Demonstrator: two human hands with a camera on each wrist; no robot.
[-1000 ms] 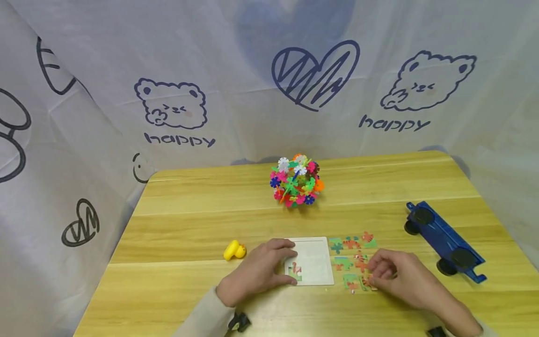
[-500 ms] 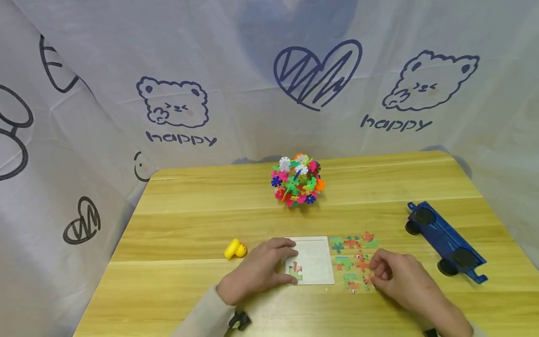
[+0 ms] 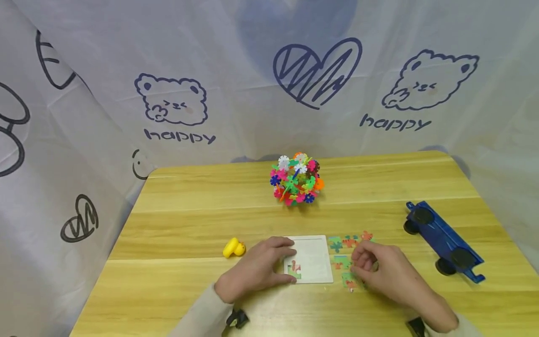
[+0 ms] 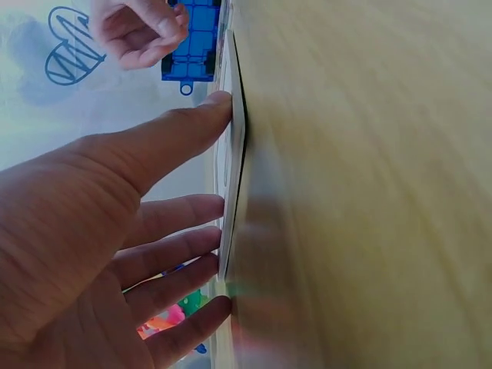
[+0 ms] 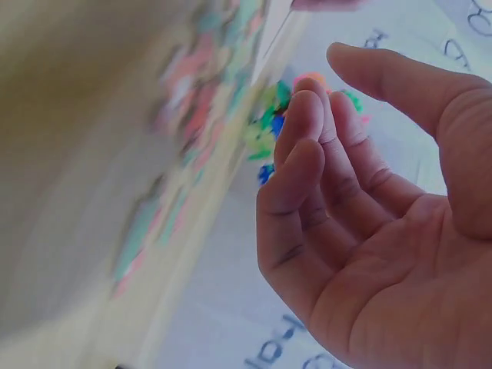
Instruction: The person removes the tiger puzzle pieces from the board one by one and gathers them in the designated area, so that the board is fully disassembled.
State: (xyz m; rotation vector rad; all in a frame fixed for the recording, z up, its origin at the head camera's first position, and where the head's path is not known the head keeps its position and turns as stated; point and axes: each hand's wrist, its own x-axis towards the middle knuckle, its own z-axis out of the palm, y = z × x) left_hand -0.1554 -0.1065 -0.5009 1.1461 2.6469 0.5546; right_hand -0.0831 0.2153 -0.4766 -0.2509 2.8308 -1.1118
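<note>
My left hand [image 3: 257,269] rests at the left side of a white puzzle tray [image 3: 313,260], its thumb and fairly straight fingers touching the tray's edge, as the left wrist view shows. One puzzle piece [image 3: 294,270] lies in the tray's near left corner. To the right of the tray, several loose puzzle pieces [image 3: 342,261] in green and orange lie on the table. Over the right-hand ones hovers my right hand [image 3: 389,271], hiding some of them. In the right wrist view its fingers bend loosely, the thumb stands apart, and I see nothing held.
Left of my left hand lies a yellow toy duck [image 3: 234,247]. A ball of colourful plastic flower pieces [image 3: 296,180] stands farther back. On the right, a blue toy car [image 3: 444,241] lies with its black wheels up. A printed cloth [image 3: 244,112] hangs behind the table.
My right hand has shifted left over the loose pieces, toward the tray, and now covers pieces that showed before. The left hand and the tray have stayed in place.
</note>
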